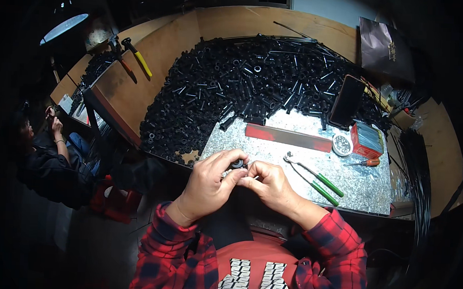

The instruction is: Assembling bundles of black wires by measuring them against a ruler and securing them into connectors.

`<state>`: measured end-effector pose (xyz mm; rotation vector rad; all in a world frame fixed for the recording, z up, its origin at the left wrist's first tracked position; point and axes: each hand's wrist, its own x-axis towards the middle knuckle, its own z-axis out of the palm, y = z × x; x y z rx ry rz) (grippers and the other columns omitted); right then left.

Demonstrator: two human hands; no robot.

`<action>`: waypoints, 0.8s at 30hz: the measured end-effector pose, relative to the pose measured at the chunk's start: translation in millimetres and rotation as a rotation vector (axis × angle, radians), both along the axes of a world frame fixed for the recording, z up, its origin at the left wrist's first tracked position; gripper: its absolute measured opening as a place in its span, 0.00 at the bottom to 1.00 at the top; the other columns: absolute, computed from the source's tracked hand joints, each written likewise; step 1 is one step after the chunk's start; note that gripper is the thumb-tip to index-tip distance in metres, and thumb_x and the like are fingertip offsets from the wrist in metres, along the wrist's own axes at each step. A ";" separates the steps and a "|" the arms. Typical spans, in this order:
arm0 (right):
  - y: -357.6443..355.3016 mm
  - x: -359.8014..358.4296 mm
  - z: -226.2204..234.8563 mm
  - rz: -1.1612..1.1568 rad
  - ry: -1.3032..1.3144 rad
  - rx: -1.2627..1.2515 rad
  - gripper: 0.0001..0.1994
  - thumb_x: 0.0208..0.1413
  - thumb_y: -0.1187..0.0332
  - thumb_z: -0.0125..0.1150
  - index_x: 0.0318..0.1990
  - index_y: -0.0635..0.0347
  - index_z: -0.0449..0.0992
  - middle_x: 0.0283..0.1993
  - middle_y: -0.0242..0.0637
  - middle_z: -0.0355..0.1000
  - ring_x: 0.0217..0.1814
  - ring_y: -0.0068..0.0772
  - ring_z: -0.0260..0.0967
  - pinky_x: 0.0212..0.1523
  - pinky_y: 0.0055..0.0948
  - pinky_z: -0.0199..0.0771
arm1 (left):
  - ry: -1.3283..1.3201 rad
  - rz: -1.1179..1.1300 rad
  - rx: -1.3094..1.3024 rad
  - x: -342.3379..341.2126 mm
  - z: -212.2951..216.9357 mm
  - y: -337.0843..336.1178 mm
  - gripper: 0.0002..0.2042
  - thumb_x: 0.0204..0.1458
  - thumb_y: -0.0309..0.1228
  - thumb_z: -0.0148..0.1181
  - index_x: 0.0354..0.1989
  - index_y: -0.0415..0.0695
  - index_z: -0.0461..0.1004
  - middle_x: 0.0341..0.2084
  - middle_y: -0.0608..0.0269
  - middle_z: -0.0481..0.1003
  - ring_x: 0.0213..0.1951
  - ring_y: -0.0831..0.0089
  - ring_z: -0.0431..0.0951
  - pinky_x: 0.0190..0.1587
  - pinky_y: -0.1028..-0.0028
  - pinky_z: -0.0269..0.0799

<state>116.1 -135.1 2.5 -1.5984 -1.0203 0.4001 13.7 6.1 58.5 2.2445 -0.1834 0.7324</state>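
- The step in hand looks like close fingertip work on one small part (238,164), held just below the middle of the frame, in front of the bench's near edge.
- The left hand (207,177) is clamped on the part, its fingers curled around it and the thumb pressing from below.
- The right hand (275,186) has thumb and forefinger pinched together against the part; exactly what lies between those tips cannot be told.
- As a judgement, the next move calls for a steady left grip and fine control from the right fingertips, since the part is small and mostly covered.
- The part is dark and rounded, seemingly ring-like at its top.
- Behind it, across the upper middle, spreads a heap (229,77) of black pieces, tubes and toothed rings among them, with hard, glossy highlights.
- The bench (366,189) has a speckled grey top; smooth wooden boards (278,16) wall the heap.
- Right of centre lie a flat bar (288,137) with worn red paint, pliers (328,185) with slick green grips, and a round white tub (342,144) of small shiny bits.
- At the right, thin black rods (418,178) hang in a flexible-looking bundle.
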 end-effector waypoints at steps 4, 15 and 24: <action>1.3 -5.8 -3.4 -0.019 -0.005 -0.007 0.11 0.50 0.67 0.66 0.26 0.65 0.72 0.21 0.39 0.71 0.22 0.24 0.68 0.25 0.26 0.68 | -0.038 0.025 0.021 0.2 -6.3 3.2 0.10 0.46 0.20 0.63 0.37 0.36 0.74 0.30 0.58 0.77 0.30 0.75 0.78 0.30 0.80 0.74; 7.7 -14.0 -10.1 -0.085 -0.113 0.067 0.13 0.47 0.69 0.67 0.23 0.67 0.69 0.20 0.41 0.69 0.22 0.33 0.68 0.24 0.30 0.67 | -0.043 0.038 -0.136 -4.0 -27.6 -4.1 0.08 0.52 0.17 0.55 0.41 0.33 0.70 0.33 0.56 0.75 0.36 0.74 0.78 0.36 0.79 0.74; 17.4 -18.4 -19.7 -0.086 -0.232 0.191 0.08 0.49 0.74 0.61 0.25 0.68 0.68 0.25 0.45 0.69 0.27 0.45 0.70 0.28 0.36 0.69 | -0.036 0.039 -0.376 -0.1 -52.3 -17.3 0.20 0.57 0.22 0.52 0.55 0.34 0.53 0.41 0.53 0.72 0.46 0.68 0.73 0.52 0.71 0.67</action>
